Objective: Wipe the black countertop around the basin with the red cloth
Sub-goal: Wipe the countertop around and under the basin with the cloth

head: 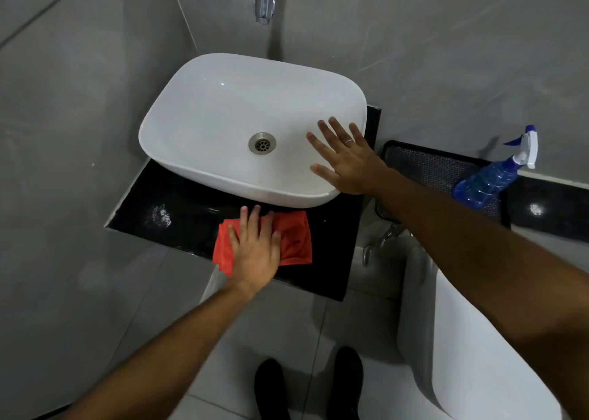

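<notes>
Fingers [251,220] of our left hand [255,250] lie flat and spread on the crumpled red cloth [294,239], pressing it down rather than gripping it, so the palm can push it along. That cloth sits on the glossy black stone surface [178,228], on the front strip just below the white oval ceramic basin [248,126]. Our right hand [345,161] rests open and empty on the basin's right rim, probably to steady us. To the left of the cloth, the strip lies open, with a pale smudge [161,217] still showing. The front edge drops straight to the grey tiled floor [287,317], and part of the cloth overhangs it. On the right, room narrows quickly. A blue plastic spray bottle [490,177] stands well apart, on a dark mat [427,167].
</notes>
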{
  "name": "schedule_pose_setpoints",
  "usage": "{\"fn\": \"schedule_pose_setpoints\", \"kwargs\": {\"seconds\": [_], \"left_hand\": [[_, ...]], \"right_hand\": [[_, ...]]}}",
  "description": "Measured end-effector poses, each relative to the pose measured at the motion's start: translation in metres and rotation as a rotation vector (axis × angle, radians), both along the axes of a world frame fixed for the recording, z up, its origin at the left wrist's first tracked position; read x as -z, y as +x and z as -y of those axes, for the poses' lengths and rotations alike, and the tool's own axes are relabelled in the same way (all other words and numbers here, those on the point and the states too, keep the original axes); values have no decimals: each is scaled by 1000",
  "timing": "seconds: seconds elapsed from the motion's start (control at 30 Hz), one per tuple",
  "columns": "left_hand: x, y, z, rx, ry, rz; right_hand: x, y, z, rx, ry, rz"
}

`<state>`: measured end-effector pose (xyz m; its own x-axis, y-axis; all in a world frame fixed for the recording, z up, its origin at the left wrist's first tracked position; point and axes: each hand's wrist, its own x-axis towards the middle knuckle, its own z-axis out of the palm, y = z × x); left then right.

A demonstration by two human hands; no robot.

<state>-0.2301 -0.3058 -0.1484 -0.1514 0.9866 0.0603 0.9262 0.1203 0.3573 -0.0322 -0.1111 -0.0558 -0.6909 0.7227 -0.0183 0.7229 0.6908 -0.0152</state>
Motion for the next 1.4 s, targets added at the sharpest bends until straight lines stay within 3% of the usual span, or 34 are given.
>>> {"fn": "schedule_pose_setpoints", "kwargs": {"seconds": [0.07,0.13,0.3,0.4,0.6,0.9,1.13,1.4], "left_hand": [[-2,-43,3,519,136,-199],[-10,-83,-15,913,134,-365],[-4,-78,-56,1247,-26,-472],[5,-66,-55,1220,-21,-437],[15,-45,-32,940,-25,-313],[12,-56,-28,731,-112,-280],[13,-103,-23,618,-94,-250],[17,-177,-22,467,-148,-271]], "right_hand": [[0,1,1,-6,1,-1],[-1,0,0,-20,-2,-3],[0,1,1,-67,71,4],[0,1,2,-105,132,-4],[-2,-4,5,-113,132,-71],[-20,-104,34,-355,151,-68],[-13,-163,48,-445,161,33],[-8,-164,50,-400,119,25]]}}
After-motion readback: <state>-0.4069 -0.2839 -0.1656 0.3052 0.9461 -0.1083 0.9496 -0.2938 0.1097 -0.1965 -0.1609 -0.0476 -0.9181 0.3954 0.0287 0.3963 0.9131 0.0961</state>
